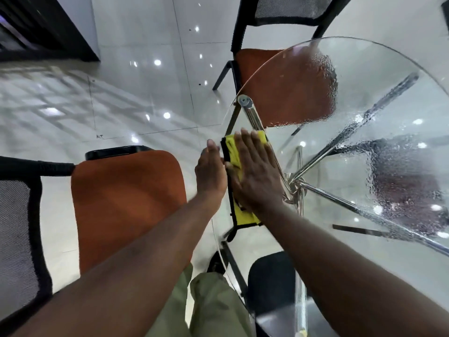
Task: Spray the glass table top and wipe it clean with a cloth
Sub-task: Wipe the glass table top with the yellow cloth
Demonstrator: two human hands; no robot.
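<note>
My desk (364, 57) is clear glass, smooth and glossy, beaded with droplets toward three o'clock. Its legs (251, 115) are polished, shiny metal. The cloth (232, 149) under my right hand (255, 176) is soft yellow fabric edged in black. The chair (126, 195) at nine o'clock has a matt orange fabric seat and a black mesh back. The floor (136, 69) is glossy tile.

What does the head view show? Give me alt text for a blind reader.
Seen from above, a right hand presses a yellow cloth flat on the edge of a round glass table, with the left hand open beside it at the rim. Spray droplets cover the far glass, and orange chairs stand around it.
</note>
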